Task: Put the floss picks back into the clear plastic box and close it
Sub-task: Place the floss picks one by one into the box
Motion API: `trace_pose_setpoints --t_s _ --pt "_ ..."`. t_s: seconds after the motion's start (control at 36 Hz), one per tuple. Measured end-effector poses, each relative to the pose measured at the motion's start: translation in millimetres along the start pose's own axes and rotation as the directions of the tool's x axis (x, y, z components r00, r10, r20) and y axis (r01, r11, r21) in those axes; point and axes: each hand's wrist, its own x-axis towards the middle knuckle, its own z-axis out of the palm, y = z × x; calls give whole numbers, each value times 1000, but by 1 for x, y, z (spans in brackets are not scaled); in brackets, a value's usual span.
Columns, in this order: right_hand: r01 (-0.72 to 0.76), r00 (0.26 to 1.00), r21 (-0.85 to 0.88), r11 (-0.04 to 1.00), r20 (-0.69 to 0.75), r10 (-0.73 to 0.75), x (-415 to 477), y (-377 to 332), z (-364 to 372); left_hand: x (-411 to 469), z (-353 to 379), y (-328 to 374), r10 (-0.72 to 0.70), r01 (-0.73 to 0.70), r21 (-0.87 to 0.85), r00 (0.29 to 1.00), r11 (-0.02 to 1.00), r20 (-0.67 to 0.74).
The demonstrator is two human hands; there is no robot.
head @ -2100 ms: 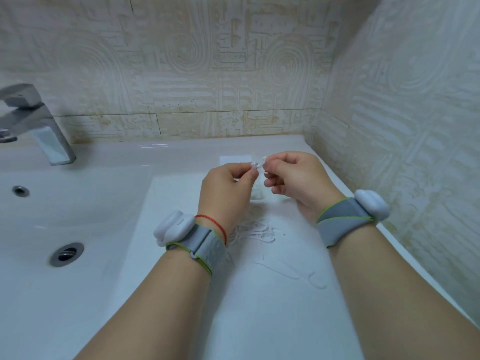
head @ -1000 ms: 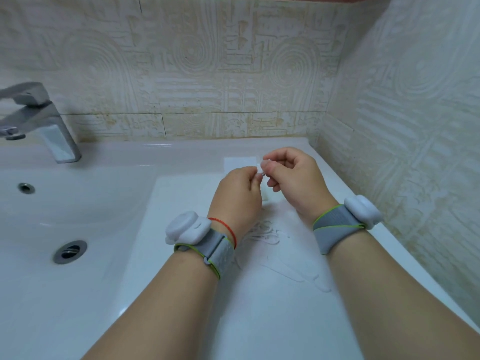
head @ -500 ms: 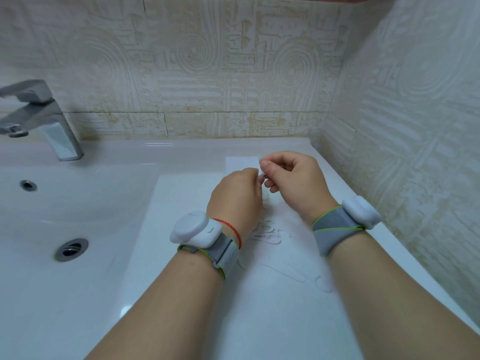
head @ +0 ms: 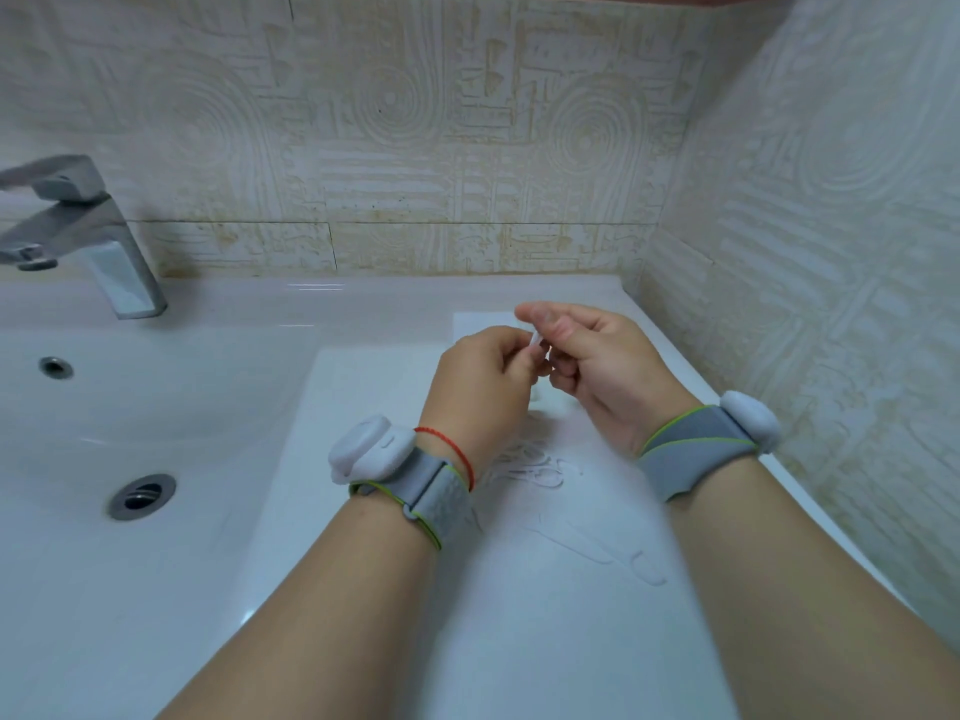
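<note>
Hands, left (head: pixel 480 387) and right (head: pixel 597 366), pinch one floss pick (head: pixel 536 339) between closed fingers; box contents unclear.

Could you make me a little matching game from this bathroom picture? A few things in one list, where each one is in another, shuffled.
Things:
1. faucet
2. drain
3. red string bracelet
4. loose floss picks

Places:
a. on the left wrist
b. on the white counter, between the two wrists
c. at the far left, by the tiled wall
d. at the bottom of the basin

Pairs: 1-c, 2-d, 3-a, 4-b
</note>
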Motion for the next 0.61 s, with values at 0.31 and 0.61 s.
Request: trace_pose_setpoints --t_s 0.31,0.61 --pt "-26 999 -165 986 38 33 -3 -2 -1 -4 -2 7 -153 161 -268 987 950 49" --pt "42 997 -161 986 -53 -51 1 3 5 1 -8 -6 -36 45 107 996 993 -86"
